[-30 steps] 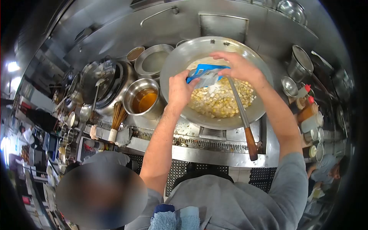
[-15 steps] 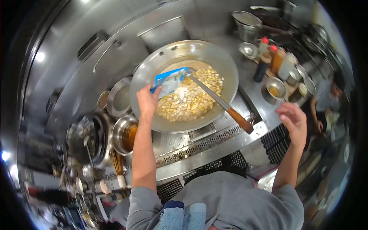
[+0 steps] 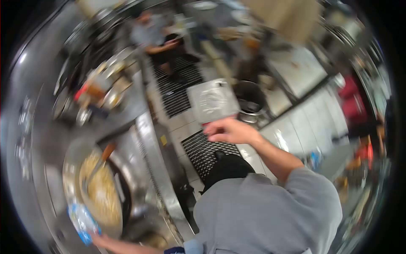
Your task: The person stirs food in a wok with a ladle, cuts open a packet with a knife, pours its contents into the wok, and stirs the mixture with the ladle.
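Observation:
At the lower left, my left hand (image 3: 98, 239) holds a blue and clear plastic bag (image 3: 83, 220) by the near rim of a large metal wok (image 3: 72, 169). Pale yellow diced food (image 3: 103, 197) lies in the wok with white powder on it. A ladle (image 3: 95, 171) with a wooden handle rests inside, its handle over the rim. My right hand (image 3: 226, 130) is raised over the floor, near a white lidded container (image 3: 212, 100); its fingers look curled, and blur hides whether anything is between them.
Sauce bottles and small bowls (image 3: 113, 98) stand on the steel counter (image 3: 148, 148). A co-worker (image 3: 154, 36) is at the top, beside black floor mats (image 3: 173, 84). A dark round bin (image 3: 249, 99) stands beyond the white container. Another person in red (image 3: 352, 101) is at the right.
The view has swung right, so the wok now lies at the lower left. My right hand has left the bag and is away from the wok; my left hand keeps the bag.

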Available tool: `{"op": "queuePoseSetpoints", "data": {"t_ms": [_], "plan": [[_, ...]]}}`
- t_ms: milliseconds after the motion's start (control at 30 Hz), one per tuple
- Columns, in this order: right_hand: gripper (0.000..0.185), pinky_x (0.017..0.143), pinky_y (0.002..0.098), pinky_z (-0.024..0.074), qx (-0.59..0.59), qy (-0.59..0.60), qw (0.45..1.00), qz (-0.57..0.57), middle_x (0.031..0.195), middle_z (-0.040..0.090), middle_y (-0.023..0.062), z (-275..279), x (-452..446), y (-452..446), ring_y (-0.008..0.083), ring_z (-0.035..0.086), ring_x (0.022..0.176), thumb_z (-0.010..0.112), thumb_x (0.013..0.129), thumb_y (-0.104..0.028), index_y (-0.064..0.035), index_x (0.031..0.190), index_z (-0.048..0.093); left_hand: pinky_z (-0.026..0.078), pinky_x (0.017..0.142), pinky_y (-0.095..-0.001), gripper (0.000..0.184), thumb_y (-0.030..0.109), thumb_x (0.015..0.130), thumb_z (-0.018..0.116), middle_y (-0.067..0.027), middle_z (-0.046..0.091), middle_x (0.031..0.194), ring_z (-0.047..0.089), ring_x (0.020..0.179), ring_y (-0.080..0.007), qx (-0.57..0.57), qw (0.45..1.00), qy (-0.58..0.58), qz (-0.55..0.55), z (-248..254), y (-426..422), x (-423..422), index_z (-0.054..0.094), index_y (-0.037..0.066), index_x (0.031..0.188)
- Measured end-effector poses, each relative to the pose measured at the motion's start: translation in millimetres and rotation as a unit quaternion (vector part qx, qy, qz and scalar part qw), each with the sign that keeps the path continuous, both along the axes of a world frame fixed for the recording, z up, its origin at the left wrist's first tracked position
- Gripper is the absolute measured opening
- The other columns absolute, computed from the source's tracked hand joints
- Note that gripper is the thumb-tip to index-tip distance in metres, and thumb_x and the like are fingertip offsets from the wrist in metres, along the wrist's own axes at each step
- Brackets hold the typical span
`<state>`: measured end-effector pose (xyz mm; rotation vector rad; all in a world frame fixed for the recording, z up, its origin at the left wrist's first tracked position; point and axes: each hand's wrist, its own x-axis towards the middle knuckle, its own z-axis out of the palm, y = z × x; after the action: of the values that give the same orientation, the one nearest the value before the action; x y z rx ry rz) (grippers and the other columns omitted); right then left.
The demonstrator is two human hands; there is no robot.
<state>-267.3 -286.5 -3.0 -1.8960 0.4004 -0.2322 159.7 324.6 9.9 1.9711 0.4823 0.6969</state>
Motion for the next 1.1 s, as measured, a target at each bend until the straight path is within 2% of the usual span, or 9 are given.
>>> {"op": "queuePoseSetpoints", "data": {"t_ms": [167,267,400,667,900,967,1000,1033,1100], "plan": [[0.031,0.082,0.0349,0.0544,0.035,-0.025,0.995,-0.090,0.093,0.073,0.0104,-31.0,-89.1,-11.0,0.0204,0.071,0.090,0.073,0.090,-0.020,-0.0014,0.114,0.067,0.056,0.079,-0.0445,0.046,0.032,0.089,0.072,-0.0180,0.067,0.098,0.066,0.083,-0.0284,-0.011,0.977,-0.121,-0.177,-12.0,-125.5,-31.5,0.057,-0.002,0.116],[0.032,0.082,0.0355,0.0543,0.045,0.022,0.989,-0.137,0.094,0.073,0.0110,-43.6,-129.3,-8.9,0.0207,0.070,0.090,0.073,0.089,-0.020,-0.0010,0.115,0.066,0.056,0.078,-0.0423,0.049,0.029,0.090,0.071,-0.0173,0.065,0.100,0.065,0.083,-0.0276,-0.178,0.900,-0.140,-0.374,-20.8,-200.7,-60.2,0.052,-0.001,0.124],[0.032,0.082,0.0360,0.0543,0.057,0.031,0.981,-0.181,0.094,0.074,0.0115,-50.1,-196.6,-13.5,0.0215,0.070,0.090,0.073,0.089,-0.019,-0.0011,0.115,0.066,0.057,0.076,-0.0395,0.055,0.024,0.091,0.069,-0.0162,0.063,0.104,0.065,0.084,-0.0265,-0.722,0.472,-0.033,-0.505,-30.1,-288.0,-114.9,0.045,0.000,0.134],[0.030,0.078,0.0357,0.0537,0.030,0.013,0.970,-0.239,0.091,0.073,0.0098,-41.9,-251.0,-18.3,0.0227,0.069,0.086,0.073,0.089,-0.018,-0.0035,0.114,0.067,0.058,0.073,-0.0338,0.071,0.016,0.093,0.065,-0.0142,0.058,0.111,0.064,0.086,-0.0244,-0.843,0.027,0.445,-0.301,-69.2,-485.7,-275.9,0.031,0.002,0.154],[0.068,0.079,0.0383,0.0540,0.002,-0.037,0.937,-0.347,0.096,0.071,0.0127,-35.7,-269.3,7.4,0.0280,0.069,0.091,0.081,0.082,-0.037,-0.0039,0.134,0.052,0.058,0.073,-0.0289,0.050,0.013,0.097,0.060,-0.0089,0.055,0.104,0.063,0.087,-0.0166,-0.550,0.121,0.735,-0.377,-142.9,-618.6,-443.0,0.044,0.001,0.143],[0.072,0.082,0.0379,0.0544,-0.022,-0.074,0.906,-0.416,0.095,0.070,0.0138,-39.6,-273.3,20.0,0.0269,0.069,0.092,0.080,0.082,-0.039,-0.0028,0.136,0.049,0.048,0.104,-0.0458,0.047,0.022,0.098,0.061,-0.0147,0.061,0.129,0.059,0.119,-0.0279,-0.318,0.202,0.648,-0.663,-146.4,-634.9,-487.3,0.049,-0.001,0.137],[0.070,0.079,0.0369,0.0561,-0.034,-0.087,0.885,-0.456,0.092,0.069,0.0150,-42.1,-275.7,26.1,0.0250,0.070,0.088,0.080,0.084,-0.038,-0.0010,0.134,0.048,0.036,0.115,-0.0492,0.050,0.025,0.098,0.062,-0.0152,0.057,0.138,0.053,0.128,-0.0300,-0.287,0.180,0.657,-0.674,-169.6,-643.9,-492.8,0.048,0.000,0.139],[0.066,0.076,0.0365,0.0563,-0.034,-0.076,0.859,-0.505,0.091,0.069,0.0148,-41.5,-280.2,31.5,0.0243,0.070,0.085,0.079,0.085,-0.035,-0.0011,0.132,0.049,0.040,0.113,-0.0458,0.051,0.026,0.098,0.062,-0.0134,0.057,0.138,0.053,0.129,-0.0289,-0.285,0.093,0.692,-0.657,-146.0,-644.2,-514.8,0.047,0.001,0.141],[0.057,0.069,0.0357,0.0565,-0.033,-0.055,0.801,-0.595,0.088,0.069,0.0143,-41.9,-283.8,44.4,0.0229,0.071,0.079,0.077,0.087,-0.030,-0.0013,0.129,0.052,0.038,0.113,-0.0482,0.048,0.030,0.100,0.059,-0.0118,0.058,0.136,0.051,0.129,-0.0307,-0.220,0.038,0.698,-0.680,-163.4,-655.0,-535.2,0.049,0.004,0.140]]}}
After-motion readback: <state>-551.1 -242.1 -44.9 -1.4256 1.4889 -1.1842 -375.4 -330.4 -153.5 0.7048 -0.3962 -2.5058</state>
